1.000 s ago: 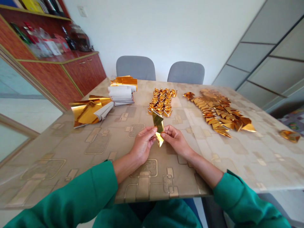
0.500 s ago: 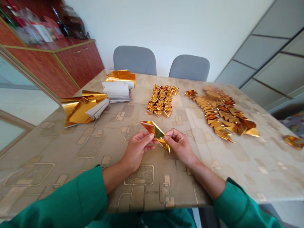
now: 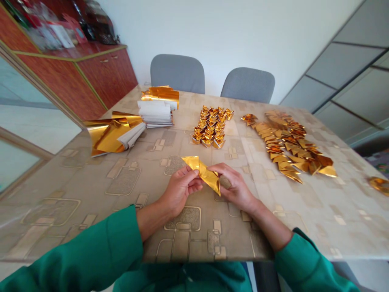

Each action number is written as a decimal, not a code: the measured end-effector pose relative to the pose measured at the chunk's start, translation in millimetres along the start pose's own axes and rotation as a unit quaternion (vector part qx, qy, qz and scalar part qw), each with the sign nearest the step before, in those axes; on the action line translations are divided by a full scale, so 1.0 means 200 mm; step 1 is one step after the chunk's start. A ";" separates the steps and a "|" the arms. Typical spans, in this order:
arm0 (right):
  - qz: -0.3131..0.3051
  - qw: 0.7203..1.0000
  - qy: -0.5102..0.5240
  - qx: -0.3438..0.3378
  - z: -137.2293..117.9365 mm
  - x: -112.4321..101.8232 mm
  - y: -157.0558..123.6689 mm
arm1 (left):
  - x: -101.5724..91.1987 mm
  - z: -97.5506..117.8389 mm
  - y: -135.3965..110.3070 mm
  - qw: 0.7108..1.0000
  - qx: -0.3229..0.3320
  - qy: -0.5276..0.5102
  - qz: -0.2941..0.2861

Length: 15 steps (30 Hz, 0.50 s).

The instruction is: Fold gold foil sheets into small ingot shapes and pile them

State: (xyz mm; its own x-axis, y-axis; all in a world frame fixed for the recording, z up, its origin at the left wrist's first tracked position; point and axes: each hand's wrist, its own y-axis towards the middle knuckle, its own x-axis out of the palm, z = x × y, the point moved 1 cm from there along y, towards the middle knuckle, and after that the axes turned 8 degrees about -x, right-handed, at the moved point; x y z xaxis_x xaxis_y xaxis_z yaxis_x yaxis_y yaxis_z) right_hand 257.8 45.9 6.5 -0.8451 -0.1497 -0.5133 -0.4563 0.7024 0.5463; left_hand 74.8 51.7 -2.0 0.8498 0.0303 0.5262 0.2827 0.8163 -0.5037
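A folded piece of gold foil paper (image 3: 204, 173), long and pointed at both ends, is held slanting above the table in front of me. My left hand (image 3: 181, 187) pinches its left part between thumb and fingers. Around its right part curls my right hand (image 3: 234, 187), fingertips on the upper edge and thumb near the lower tip, with a gap between thumb and fingers. Beyond the hands, small gold paper ingots (image 3: 209, 127) stand in tight rows. To the right lie many flat folded gold pieces (image 3: 282, 142) in overlapping lines.
Loose gold sheets (image 3: 111, 136) and a stack of white-backed paper (image 3: 155, 113) lie at the table's left. One gold piece (image 3: 379, 185) sits near the right edge. Two grey chairs (image 3: 178, 73) stand behind the patterned tablecloth (image 3: 121, 227); a wooden cabinet (image 3: 106, 77) is at left.
The folded paper has turned so a flatter gold face shows. My right hand has gone from a thumb pinch at the middle to a wider hold at the right end. The view has shifted slightly.
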 end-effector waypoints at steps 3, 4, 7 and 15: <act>-0.020 0.998 -0.038 -0.052 -0.01 -0.01 0.00 | 0.00 0.01 -0.01 1.000 0.014 0.024 -0.001; -0.020 0.997 -0.042 -0.061 -0.01 -0.02 0.01 | 0.00 0.01 -0.01 0.999 0.019 0.029 0.001; -0.021 0.996 -0.046 -0.079 0.00 -0.03 0.01 | 0.00 0.01 -0.01 0.999 0.017 0.032 -0.004; -0.053 0.994 -0.054 -0.081 0.01 -0.05 0.00 | 0.00 0.00 -0.02 0.999 -0.004 0.035 0.002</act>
State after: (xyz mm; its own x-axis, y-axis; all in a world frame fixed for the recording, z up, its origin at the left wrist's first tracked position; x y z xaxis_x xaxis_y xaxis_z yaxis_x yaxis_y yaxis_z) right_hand 266.5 48.6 11.4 -0.7588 -0.1349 -0.6372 -0.5873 0.5645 0.5800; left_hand 73.6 48.3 0.7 0.8802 -0.0063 0.4746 0.2818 0.8116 -0.5118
